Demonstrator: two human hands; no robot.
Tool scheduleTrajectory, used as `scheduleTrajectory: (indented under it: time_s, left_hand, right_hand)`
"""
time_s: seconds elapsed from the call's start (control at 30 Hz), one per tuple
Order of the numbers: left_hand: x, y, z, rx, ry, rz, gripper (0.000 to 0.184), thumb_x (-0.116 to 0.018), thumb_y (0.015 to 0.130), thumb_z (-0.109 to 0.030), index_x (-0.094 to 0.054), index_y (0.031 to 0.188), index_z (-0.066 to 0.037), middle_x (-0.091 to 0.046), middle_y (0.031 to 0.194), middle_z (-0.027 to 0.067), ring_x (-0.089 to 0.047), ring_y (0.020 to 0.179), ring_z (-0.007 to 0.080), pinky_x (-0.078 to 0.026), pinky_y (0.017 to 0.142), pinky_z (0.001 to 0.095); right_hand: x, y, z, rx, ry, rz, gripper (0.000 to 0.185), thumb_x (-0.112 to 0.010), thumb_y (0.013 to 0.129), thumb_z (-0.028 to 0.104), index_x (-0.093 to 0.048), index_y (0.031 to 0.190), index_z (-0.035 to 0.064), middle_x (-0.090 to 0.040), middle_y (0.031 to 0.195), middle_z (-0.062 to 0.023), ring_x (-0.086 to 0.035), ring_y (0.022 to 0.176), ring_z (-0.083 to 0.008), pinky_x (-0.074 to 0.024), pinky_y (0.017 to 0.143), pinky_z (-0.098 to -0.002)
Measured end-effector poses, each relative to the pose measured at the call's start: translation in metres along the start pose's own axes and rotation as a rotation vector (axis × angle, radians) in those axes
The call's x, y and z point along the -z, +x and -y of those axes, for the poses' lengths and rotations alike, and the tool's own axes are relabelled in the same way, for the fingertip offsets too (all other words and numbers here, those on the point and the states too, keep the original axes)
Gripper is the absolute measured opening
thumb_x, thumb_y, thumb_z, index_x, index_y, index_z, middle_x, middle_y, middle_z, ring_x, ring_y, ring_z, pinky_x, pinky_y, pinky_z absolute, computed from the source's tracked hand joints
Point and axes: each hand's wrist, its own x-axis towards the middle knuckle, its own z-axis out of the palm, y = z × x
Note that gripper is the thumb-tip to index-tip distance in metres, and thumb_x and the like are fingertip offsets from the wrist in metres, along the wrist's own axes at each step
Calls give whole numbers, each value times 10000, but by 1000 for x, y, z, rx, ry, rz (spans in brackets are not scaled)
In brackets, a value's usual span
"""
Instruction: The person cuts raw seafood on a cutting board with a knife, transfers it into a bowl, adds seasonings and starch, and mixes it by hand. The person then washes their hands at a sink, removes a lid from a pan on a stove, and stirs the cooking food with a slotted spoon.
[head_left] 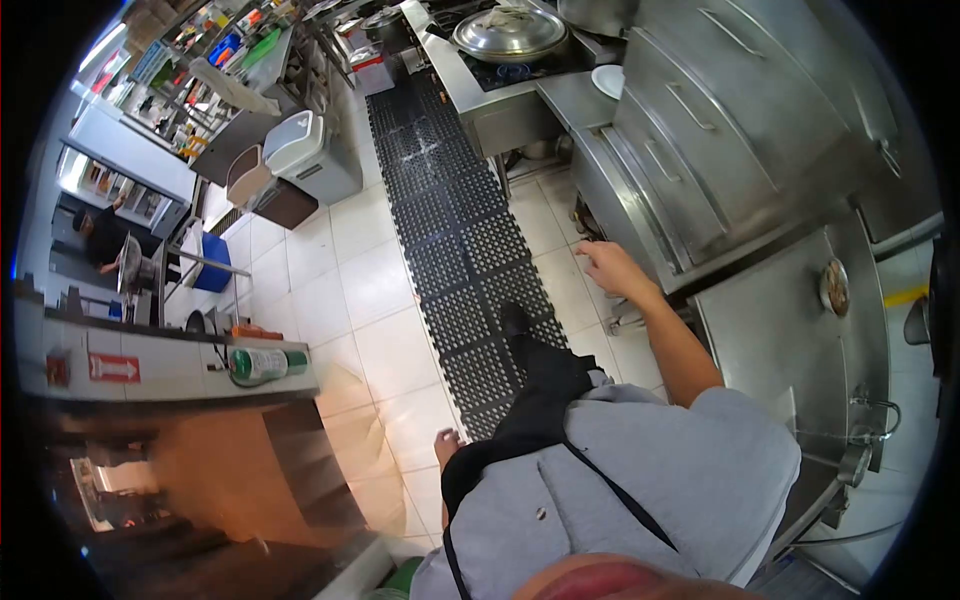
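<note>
My right hand (610, 266) is held out over the tiled floor, beside the steel cabinet (600, 190). Its fingers look loosely apart and hold nothing that I can make out. Low at my other side, my left hand (449, 444) shows only in part next to my black apron (510, 420); its fingers are small and partly hidden, and whether they are closed cannot be told. Below, a black shoe (515, 318) rests on the perforated rubber mat (455, 235).
A lidded pan (510, 35) sits over a blue flame on the stove. A steel sink counter (760, 320) stands at the right. Bins (310, 160) and a green cylinder (265, 364) are at the left. Farther left, another person (100, 240) stands near a steel pan.
</note>
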Motion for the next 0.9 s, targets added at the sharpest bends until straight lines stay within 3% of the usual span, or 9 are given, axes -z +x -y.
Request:
scheduleTrajectory:
  time_s: [0.03, 0.07, 0.13, 0.2, 0.5, 0.67, 0.7, 0.83, 0.9]
  left_hand:
    - [9, 13, 1, 20, -16, 18, 272, -578, 908, -196, -523, 1083, 5, -619, 776, 119, -623, 576, 206, -493, 461, 333]
    - [15, 23, -10, 123, 14, -16, 272, -575, 910, -203, -522, 1078, 4, -616, 773, 118, -621, 573, 205, -492, 459, 331]
    - [22, 50, -44, 325, 75, -86, 272, -571, 914, -217, -521, 1068, 1, -612, 767, 116, -617, 568, 203, -489, 453, 328]
    - [29, 81, -85, 390, 79, -134, 273, -566, 918, -231, -520, 1059, -1, -607, 761, 113, -613, 563, 201, -486, 448, 325]
    - [25, 291, -255, 310, 5, -159, 294, -544, 935, -294, -515, 1014, -13, -586, 734, 103, -595, 538, 191, -474, 422, 312]
    - [51, 424, -320, 373, 94, -63, 314, -532, 944, -329, -512, 990, -19, -574, 719, 98, -585, 525, 186, -468, 409, 304]
    - [61, 450, -338, 386, 125, -57, 318, -529, 946, -336, -511, 985, -20, -572, 716, 96, -583, 522, 185, -466, 406, 303]
    - [124, 570, -438, 303, 251, -145, 339, -519, 953, -364, -509, 966, -25, -562, 704, 92, -574, 511, 181, -461, 395, 297]
    - [158, 635, -514, 164, 291, -224, 350, -514, 957, -378, -508, 956, -28, -557, 698, 90, -570, 506, 179, -458, 389, 294]
  right_hand:
    - [-11, 37, 4, 79, 312, -121, 345, -655, 751, 82, -618, 1094, 64, -629, 1022, -199, -568, 1044, -390, -472, 880, -446]
    - [-17, 66, 9, 66, 319, -111, 345, -655, 751, 82, -618, 1094, 64, -629, 1022, -199, -568, 1044, -390, -472, 880, -446]
    - [-8, 140, 17, 203, -147, 223, 286, -604, 790, 82, -634, 1073, 68, -640, 1004, -207, -594, 1018, -386, -482, 878, -453]
    - [46, 208, 49, 115, -111, 247, 299, -607, 800, 118, -630, 1095, 78, -637, 1035, -203, -603, 1012, -383, -491, 877, -460]
    - [176, 599, -10, -87, -268, -251, 248, -576, 824, 221, -661, 1020, 96, -659, 983, -201, -633, 923, -401, -516, 790, -503]
    - [210, 735, -55, -267, -296, -479, 394, -592, 804, 115, -575, 1197, 128, -557, 1207, -183, -596, 1052, -377, -502, 861, -471]
    - [215, 753, -60, -367, -299, -388, 477, -596, 799, 91, -519, 1267, 147, -492, 1281, -157, -574, 1107, -358, -493, 891, -452]
    - [214, 805, -97, -414, -431, -309, 436, -615, 804, 129, -546, 1234, 120, -528, 1245, -153, -598, 1079, -344, -508, 865, -438]
    - [203, 820, -119, -461, -504, -217, 317, -618, 802, 147, -622, 1115, 94, -586, 1183, -131, -620, 1050, -315, -520, 834, -424]
